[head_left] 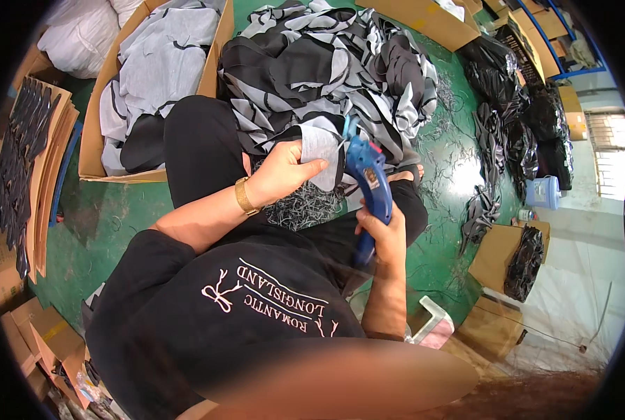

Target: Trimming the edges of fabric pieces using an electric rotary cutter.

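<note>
Box at left: an open brown cardboard box (88, 133) of grey fabric pieces is seen on the green floor (88, 210).
Left hand (281, 171): its grip is pinched on a small pale grey fabric piece (319, 147), held over the lap.
Key relation: the fabric lies just left of the tool's tip, touching it.
Right hand (382, 234): its grip is wrapped around a blue plastic handheld tool (372, 185), long axis upright.
Pile behind: black and grey striped fabric pieces (326, 63) are heaped.

Single head-worn fisheye view, looking steeply down (close) at lap and green floor (452, 175)
</note>
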Demonstrator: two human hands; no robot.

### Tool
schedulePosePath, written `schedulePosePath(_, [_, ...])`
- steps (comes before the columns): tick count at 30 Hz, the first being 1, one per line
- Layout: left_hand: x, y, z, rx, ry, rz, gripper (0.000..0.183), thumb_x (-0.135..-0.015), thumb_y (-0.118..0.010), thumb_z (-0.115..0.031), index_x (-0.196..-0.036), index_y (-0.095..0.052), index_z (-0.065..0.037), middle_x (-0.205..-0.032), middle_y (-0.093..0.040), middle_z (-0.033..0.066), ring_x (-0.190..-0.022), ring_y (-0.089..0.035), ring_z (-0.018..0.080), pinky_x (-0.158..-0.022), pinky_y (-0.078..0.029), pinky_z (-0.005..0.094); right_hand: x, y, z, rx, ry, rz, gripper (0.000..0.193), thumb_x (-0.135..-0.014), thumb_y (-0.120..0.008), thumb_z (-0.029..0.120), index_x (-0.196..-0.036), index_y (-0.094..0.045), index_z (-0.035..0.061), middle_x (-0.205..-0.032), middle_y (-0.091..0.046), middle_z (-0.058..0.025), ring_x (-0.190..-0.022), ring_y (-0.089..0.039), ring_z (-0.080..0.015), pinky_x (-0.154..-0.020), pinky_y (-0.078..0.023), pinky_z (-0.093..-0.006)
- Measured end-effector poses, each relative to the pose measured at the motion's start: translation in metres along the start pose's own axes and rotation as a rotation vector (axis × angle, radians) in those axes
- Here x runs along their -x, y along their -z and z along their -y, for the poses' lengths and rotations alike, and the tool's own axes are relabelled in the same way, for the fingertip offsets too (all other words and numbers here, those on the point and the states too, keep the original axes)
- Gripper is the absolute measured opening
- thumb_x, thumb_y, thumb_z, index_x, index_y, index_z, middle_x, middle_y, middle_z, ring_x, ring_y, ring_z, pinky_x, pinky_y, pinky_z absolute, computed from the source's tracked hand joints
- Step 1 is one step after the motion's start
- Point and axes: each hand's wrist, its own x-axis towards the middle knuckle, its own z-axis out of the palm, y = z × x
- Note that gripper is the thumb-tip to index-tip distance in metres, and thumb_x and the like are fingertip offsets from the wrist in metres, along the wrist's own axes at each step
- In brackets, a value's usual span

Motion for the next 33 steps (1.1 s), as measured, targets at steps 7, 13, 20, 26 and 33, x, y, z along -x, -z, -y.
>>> schedulePosePath(7, [0.005, -0.011, -0.001, 0.24, 0.089, 0.031, 0.025, -0.087, -0.061, -0.002, -0.112, -0.059, 0.0, -0.104, -0.065, 0.0038, -0.093, -0.06, 0.0104, -0.084, -0.048, 0.0261, -0.031, -0.035, 0.014, 0.176, 0.214, -0.115, 0.027, -0.069, -0.074, 0.005, -0.091, -0.059, 0.0008, -0.076, -0.057, 0.0003, -0.064, -0.053, -0.0071, -0.059, -0.043, -0.0215])
schedulePosePath(13, [-0.002, -0.008, -0.007, 0.421, 0.15, -0.028, 0.027, -0.084, -0.065, -0.003, -0.111, -0.059, -0.002, -0.104, -0.065, 0.0045, -0.092, -0.062, 0.0128, -0.083, -0.048, 0.0277, -0.039, -0.036, 0.005, 0.065, 0.136, 0.028, 0.03, -0.069, -0.073, 0.008, -0.092, -0.058, -0.0006, -0.075, -0.059, -0.003, -0.064, -0.056, -0.0111, -0.06, -0.046, -0.0251])
schedulePosePath(20, [-0.012, 0.013, -0.011, 0.629, 0.236, 0.037, 0.023, -0.084, -0.065, -0.003, -0.106, -0.062, -0.004, -0.1, -0.066, 0.0039, -0.092, -0.064, 0.0144, -0.083, -0.05, 0.0298, -0.004, 0.014, -0.027, -0.343, -0.115, 0.304, 0.04, -0.066, -0.072, 0.025, -0.087, -0.05, -0.001, -0.063, -0.047, -0.0057, -0.056, -0.048, -0.0153, -0.051, -0.042, -0.0273])
schedulePosePath(26, [-0.014, 0.018, -0.008, 0.64, 0.227, 0.124, 0.023, -0.086, -0.062, -0.004, -0.109, -0.06, -0.003, -0.102, -0.067, 0.0055, -0.092, -0.064, 0.0163, -0.085, -0.05, 0.0312, 0.018, 0.018, -0.043, -0.36, -0.282, 0.37, 0.033, -0.064, -0.072, 0.017, -0.085, -0.055, -0.0035, -0.063, -0.053, -0.0079, -0.054, -0.053, -0.0169, -0.051, -0.045, -0.0266])
schedulePosePath(33, [-0.011, 0.01, -0.012, 0.641, 0.255, 0.104, 0.023, -0.084, -0.065, -0.002, -0.106, -0.062, -0.004, -0.1, -0.066, 0.0034, -0.091, -0.063, 0.0134, -0.083, -0.05, 0.0293, 0.019, 0.013, -0.044, -0.339, -0.304, 0.339, 0.037, -0.063, -0.071, 0.017, -0.088, -0.053, -0.0019, -0.061, -0.05, -0.0078, -0.053, -0.05, -0.0167, -0.048, -0.042, -0.0266])
